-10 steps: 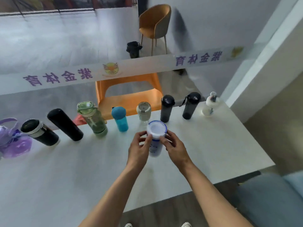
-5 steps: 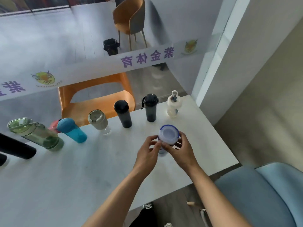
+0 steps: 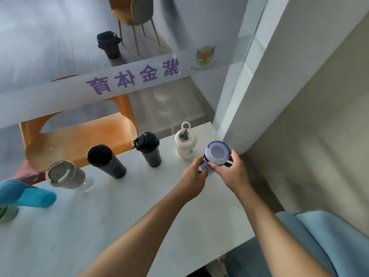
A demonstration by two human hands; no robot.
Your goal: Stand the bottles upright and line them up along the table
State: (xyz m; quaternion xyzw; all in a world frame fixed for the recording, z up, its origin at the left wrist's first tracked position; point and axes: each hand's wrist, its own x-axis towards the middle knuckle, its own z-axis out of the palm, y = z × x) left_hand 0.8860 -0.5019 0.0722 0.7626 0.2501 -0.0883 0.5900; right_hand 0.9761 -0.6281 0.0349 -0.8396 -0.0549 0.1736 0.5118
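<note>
I hold a white bottle with a blue-rimmed lid upright in both hands near the table's far right corner. My left hand grips its left side and my right hand its right side. Whether its base touches the table is hidden by my hands. Along the far edge stand a cream bottle with a loop cap, a black shaker bottle, a black flask, a grey lidded cup and a blue bottle.
The white table ends just right of my hands, beside a white pillar. An orange chair stands behind the glass partition. A blue padded seat sits at lower right.
Both hands have carried the white bottle to the right and farther back, from the table's middle to beside the cream bottle. My view has swung right with it.
</note>
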